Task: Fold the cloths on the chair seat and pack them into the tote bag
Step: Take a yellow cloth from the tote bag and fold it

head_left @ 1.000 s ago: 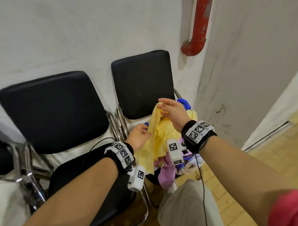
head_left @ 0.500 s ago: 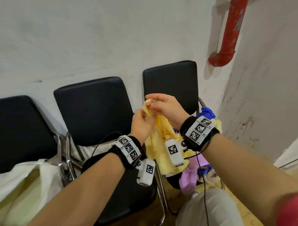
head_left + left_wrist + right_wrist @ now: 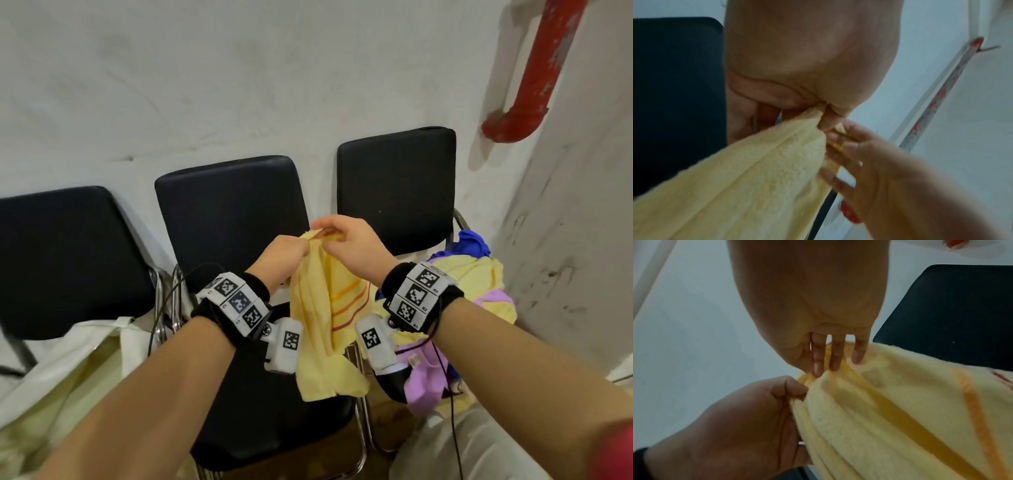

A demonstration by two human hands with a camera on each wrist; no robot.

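Observation:
A yellow cloth (image 3: 322, 325) with orange stripes hangs in the air over the middle chair seat (image 3: 274, 421). My left hand (image 3: 291, 253) pinches its top edge, and my right hand (image 3: 346, 241) pinches the same edge right beside it. In the left wrist view the yellow cloth (image 3: 748, 178) runs down from my left hand (image 3: 818, 112). The right wrist view shows my right hand (image 3: 818, 366) gripping the yellow cloth (image 3: 890, 410). A pile of cloths (image 3: 479, 284) in yellow, purple and blue lies on the right chair. The cream tote bag (image 3: 61, 373) sits on the left chair, its mouth open.
Three black chairs stand in a row against a white wall. A red pipe (image 3: 534, 75) runs down the wall at upper right. A black cable (image 3: 171, 291) hangs between the left and middle chairs. My light trouser knee (image 3: 479, 445) is at the bottom right.
Both hands have carried the yellow cloth left, from the right chair to above the middle chair. My left hand rose to the top edge beside the right. The tote bag came into view.

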